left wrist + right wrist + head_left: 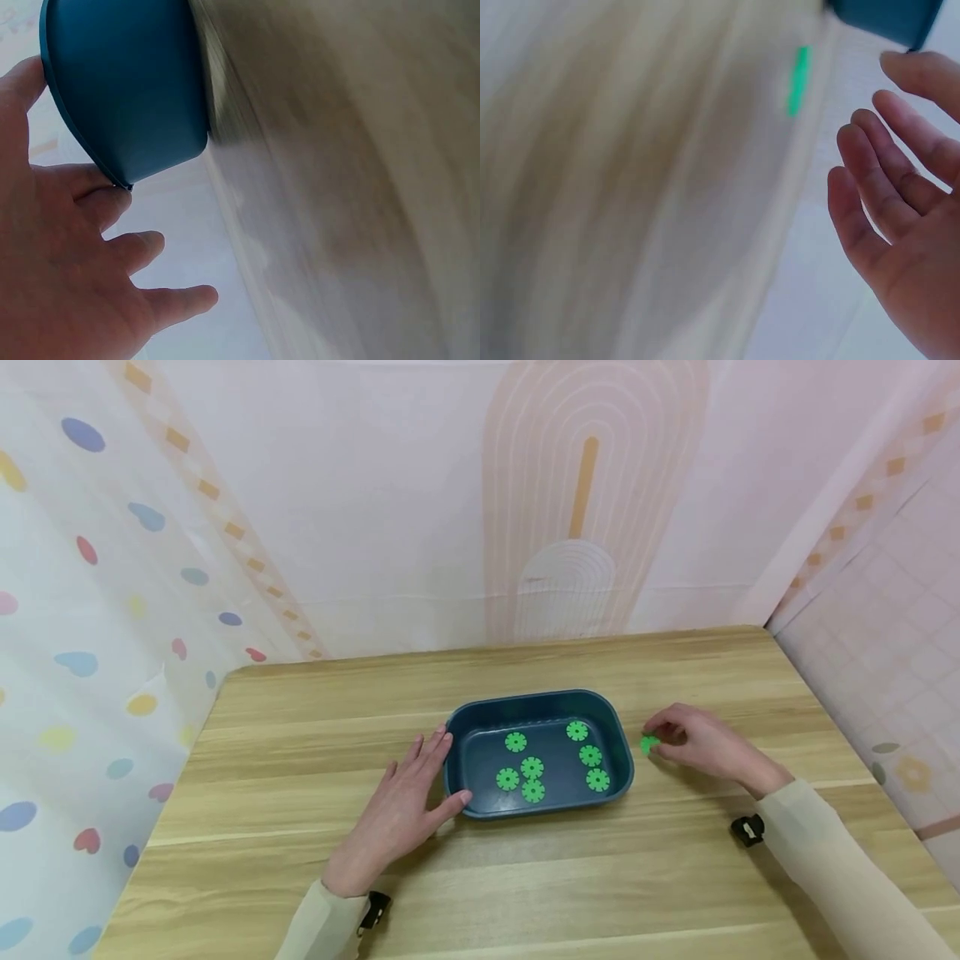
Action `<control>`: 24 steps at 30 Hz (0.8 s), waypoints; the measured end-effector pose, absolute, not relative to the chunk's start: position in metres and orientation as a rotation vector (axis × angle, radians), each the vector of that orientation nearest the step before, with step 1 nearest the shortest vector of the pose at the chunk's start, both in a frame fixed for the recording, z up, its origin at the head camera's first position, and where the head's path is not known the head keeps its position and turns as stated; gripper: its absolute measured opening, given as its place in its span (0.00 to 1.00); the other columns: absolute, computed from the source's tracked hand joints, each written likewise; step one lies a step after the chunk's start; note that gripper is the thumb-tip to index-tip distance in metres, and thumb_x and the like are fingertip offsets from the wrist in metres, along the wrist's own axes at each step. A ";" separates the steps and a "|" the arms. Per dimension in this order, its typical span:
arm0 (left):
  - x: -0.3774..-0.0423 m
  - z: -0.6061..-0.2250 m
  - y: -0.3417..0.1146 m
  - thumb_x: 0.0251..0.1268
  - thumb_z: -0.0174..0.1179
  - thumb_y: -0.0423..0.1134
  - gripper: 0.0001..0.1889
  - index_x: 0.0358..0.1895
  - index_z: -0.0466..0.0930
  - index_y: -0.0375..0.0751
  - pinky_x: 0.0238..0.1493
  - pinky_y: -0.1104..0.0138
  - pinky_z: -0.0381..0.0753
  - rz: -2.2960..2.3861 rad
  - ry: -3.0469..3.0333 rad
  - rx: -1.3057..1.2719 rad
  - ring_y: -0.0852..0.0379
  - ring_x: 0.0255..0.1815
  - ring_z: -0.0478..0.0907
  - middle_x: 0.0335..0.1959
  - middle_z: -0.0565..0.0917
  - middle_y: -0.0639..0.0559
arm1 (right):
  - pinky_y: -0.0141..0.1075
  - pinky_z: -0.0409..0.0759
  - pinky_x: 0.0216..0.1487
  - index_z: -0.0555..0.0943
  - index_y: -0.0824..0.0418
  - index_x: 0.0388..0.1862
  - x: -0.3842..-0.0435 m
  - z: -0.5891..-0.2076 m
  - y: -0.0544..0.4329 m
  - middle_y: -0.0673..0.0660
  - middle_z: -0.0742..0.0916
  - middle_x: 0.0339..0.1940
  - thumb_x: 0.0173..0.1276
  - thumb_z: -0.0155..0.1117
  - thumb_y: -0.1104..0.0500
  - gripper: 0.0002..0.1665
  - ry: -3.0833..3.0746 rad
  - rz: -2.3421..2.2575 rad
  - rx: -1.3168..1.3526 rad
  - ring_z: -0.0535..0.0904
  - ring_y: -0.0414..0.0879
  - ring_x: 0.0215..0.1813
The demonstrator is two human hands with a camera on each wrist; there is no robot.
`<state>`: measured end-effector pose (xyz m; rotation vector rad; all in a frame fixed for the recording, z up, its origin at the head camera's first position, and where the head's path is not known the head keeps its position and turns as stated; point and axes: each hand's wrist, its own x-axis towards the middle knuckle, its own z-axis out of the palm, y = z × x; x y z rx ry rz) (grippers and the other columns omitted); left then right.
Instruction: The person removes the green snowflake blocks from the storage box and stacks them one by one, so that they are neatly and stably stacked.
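Observation:
A dark blue rectangular tub (538, 815) with rounded corners stands on the table, several green notched discs (532, 767) lying flat on its floor. My left hand (401, 802) rests on the tub's left end, fingers spread and fairly straight. In the left wrist view, the thumb and a couple of fingertips of this left hand (75, 247) touch the rim. To the right of the tub, a single green notched disc (649, 744) lies on the table at the fingertips of my right hand (705, 743). The right wrist view shows the right hand's (900, 187) fingers loosely bent, apart from the disc (799, 81).
The wood-grain table (300, 760) reaches back to a patterned curtain (390, 510). More printed curtain hangs at both sides. A small black device (747, 830) sits at the right wrist, and a similar one (374, 910) at the left.

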<state>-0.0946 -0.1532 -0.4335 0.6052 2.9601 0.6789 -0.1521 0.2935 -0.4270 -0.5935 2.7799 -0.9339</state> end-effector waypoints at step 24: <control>-0.097 -0.431 -0.156 0.83 0.50 0.52 0.33 0.83 0.58 0.43 0.72 0.30 0.57 0.717 2.960 0.609 0.37 0.83 0.51 0.84 0.54 0.53 | 0.50 0.85 0.54 0.88 0.59 0.53 -0.135 -0.391 0.216 0.52 0.90 0.52 0.65 0.77 0.62 0.18 2.922 -1.011 -1.098 0.86 0.49 0.54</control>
